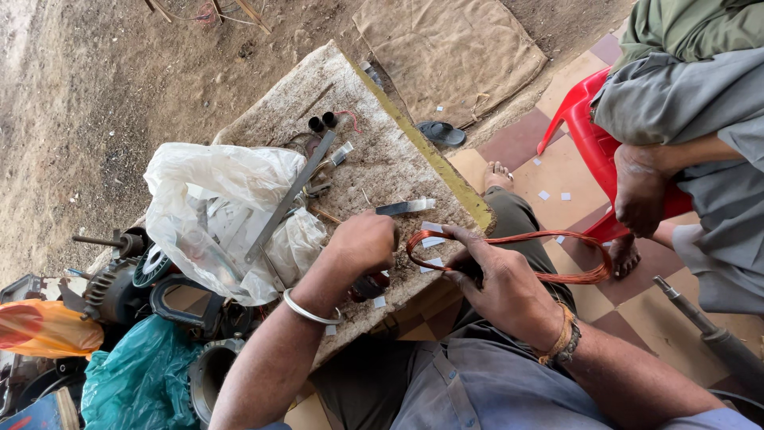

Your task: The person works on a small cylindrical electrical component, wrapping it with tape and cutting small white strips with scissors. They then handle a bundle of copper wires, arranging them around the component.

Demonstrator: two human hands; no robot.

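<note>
The right hand (497, 283) pinches a copper wire coil (557, 256) whose loop hangs past the counter (382, 151) edge. The left hand (364, 243) is fisted on a metal blade (404, 208). Beyond, a white plastic bag (227, 215) crowds the counter's left side.

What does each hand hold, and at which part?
The right hand grips the copper wire coil at its left end. The left hand is closed; its content cannot be told.

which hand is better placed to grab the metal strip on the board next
Left, probably. The left hand is a fist on the board, right below the metal strip. The right hand is pinching the copper coil and would have to release it first.
</note>
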